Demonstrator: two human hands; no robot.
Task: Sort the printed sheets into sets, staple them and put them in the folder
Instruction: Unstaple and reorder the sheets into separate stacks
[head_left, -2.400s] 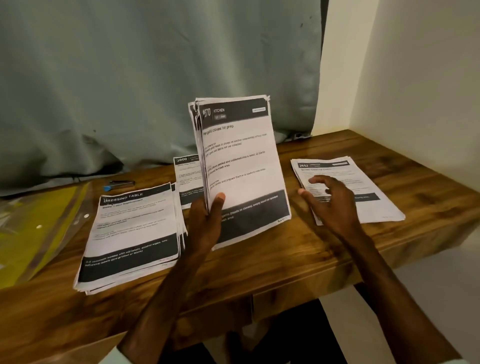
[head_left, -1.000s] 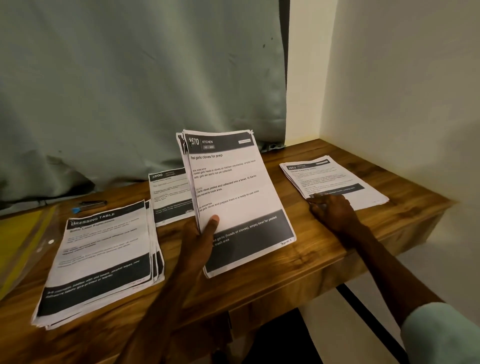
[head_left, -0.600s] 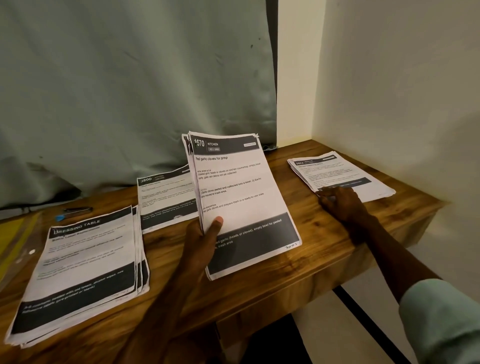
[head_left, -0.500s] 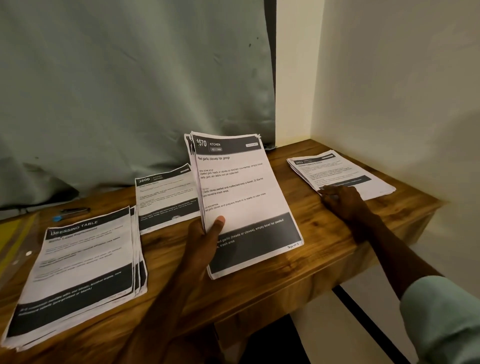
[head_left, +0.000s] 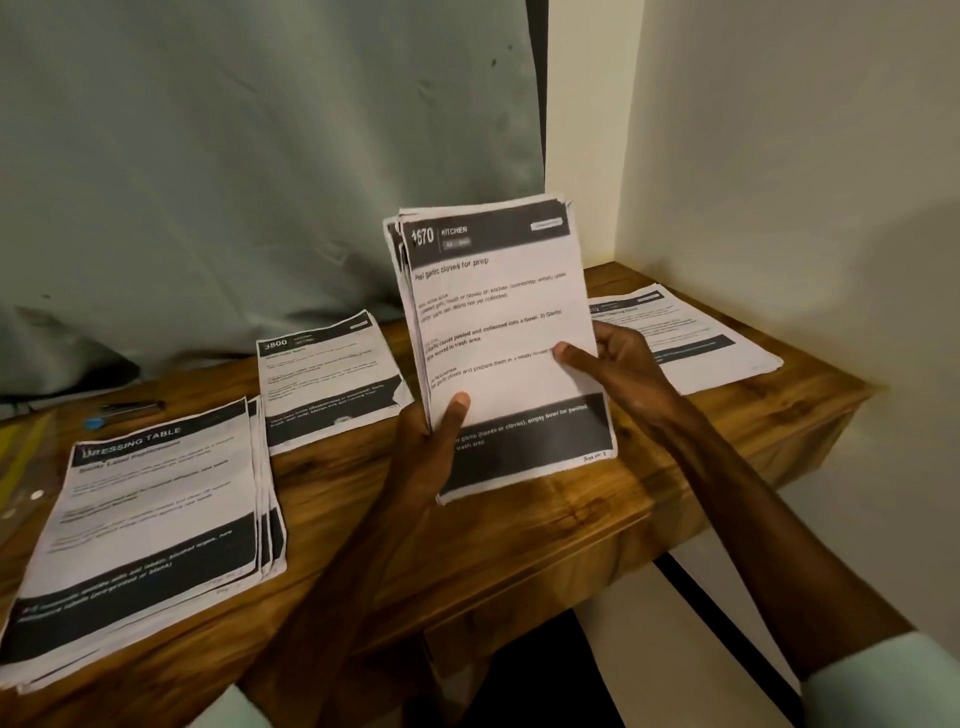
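Aloft: L hand, R hand pinch stack edges.

The person wears a top of pale mint-green cloth, of which only two parts show: the right sleeve in the lower right corner and the left sleeve at the bottom edge. The cloth looks plain, and both sleeves end well before the wrist, so the right forearm and the left forearm are bare

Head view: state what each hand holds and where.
Both hold the raised sheet stack: left hand pinches its lower left edge, right hand its right edge.
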